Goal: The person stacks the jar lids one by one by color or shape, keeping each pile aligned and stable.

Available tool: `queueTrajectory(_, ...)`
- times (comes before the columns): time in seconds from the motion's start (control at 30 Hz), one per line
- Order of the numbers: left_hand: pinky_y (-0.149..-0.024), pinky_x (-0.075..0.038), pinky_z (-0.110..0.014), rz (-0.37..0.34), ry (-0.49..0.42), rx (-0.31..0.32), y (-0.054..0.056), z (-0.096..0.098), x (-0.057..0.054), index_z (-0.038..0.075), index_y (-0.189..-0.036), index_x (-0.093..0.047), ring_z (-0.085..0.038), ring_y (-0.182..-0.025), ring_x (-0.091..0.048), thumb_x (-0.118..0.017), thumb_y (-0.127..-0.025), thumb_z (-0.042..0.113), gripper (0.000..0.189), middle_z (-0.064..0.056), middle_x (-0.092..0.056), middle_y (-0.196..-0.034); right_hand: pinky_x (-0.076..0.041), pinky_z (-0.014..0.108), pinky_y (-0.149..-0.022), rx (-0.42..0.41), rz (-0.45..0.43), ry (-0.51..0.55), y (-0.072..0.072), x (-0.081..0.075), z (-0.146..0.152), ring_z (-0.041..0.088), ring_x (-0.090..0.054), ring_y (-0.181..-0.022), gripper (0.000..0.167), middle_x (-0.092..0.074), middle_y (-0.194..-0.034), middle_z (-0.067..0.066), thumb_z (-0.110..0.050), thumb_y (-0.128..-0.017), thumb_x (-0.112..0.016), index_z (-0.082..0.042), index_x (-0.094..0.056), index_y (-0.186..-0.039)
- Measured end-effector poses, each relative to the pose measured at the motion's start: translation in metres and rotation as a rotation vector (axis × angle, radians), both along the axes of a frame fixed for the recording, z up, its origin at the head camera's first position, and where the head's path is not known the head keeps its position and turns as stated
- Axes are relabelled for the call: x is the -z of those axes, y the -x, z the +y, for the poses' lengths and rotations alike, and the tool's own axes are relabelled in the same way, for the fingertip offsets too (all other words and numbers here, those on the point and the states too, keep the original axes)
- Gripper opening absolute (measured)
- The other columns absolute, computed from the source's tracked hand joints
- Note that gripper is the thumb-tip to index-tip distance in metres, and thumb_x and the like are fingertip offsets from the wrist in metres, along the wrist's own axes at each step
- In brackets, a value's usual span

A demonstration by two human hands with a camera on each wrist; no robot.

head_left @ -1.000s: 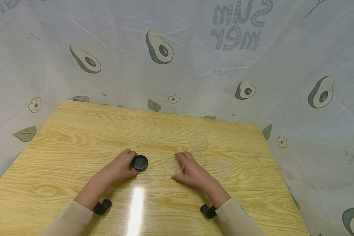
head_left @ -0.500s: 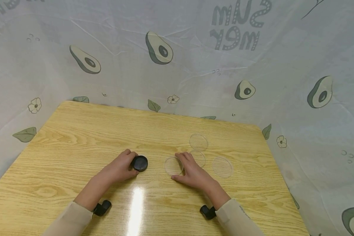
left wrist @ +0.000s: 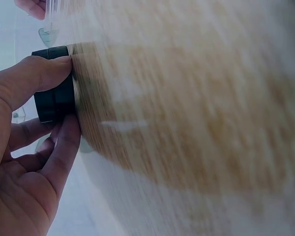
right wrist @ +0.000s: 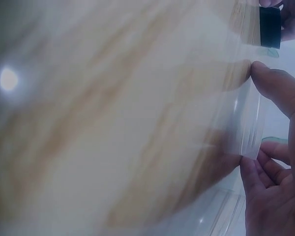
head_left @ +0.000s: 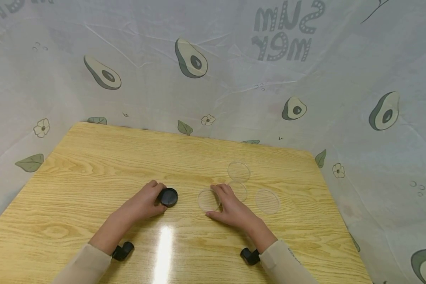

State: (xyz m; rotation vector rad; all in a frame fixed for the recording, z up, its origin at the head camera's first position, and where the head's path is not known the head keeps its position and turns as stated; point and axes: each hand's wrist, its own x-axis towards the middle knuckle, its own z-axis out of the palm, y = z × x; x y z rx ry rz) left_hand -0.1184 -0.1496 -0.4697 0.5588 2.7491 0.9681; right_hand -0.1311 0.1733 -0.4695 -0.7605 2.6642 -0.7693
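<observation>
Apparent gripping step: left hand [head_left: 150, 200] pinches black disc [head_left: 169, 197] — right hand [head_left: 231, 206] pinches clear dish [head_left: 207, 200] (disc's three o'clock). Next move likely needs steady grips.

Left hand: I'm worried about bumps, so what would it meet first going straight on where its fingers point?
Beyond the black round piece it grips, probably the clear round container in the right hand, though depth and exact line are unclear.
</observation>
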Motion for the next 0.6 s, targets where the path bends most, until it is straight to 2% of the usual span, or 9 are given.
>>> queueTrajectory(0.6,-0.077,-0.045,-0.035,0.023,-0.01,0.012,-0.0007,-0.0006,0.0012,-0.001,-0.124,-0.064,-0.017,-0.086,-0.047,-0.082,-0.084,0.008,0.044,-0.009,-0.055,-0.102,-0.046,0.053,-0.114,0.024,-0.015,0.026,-0.0032,0.0013,0.002,0.033,-0.042,-0.147,0.088,-0.038,-0.158,0.015,-0.043,-0.094,-0.077,-0.008,-0.033,-0.162)
